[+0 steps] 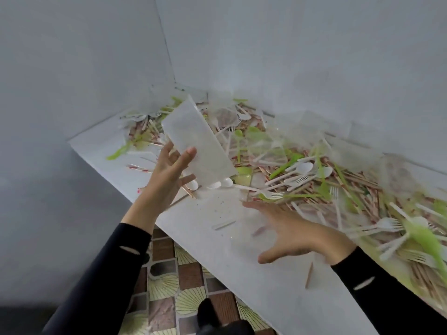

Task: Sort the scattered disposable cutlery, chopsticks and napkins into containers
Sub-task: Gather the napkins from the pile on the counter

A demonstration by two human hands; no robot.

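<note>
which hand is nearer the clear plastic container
Left. The left hand holds the clear plastic container, thumb on its near face. The right hand is spread open over the table, below and right of it, apart.

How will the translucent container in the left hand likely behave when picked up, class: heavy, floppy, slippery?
Probably light: the left hand holds the translucent container tilted by one edge alone. Likely fairly stiff, since its long sides look straight despite that hold. Its smooth plastic may slip between the fingers.
</note>
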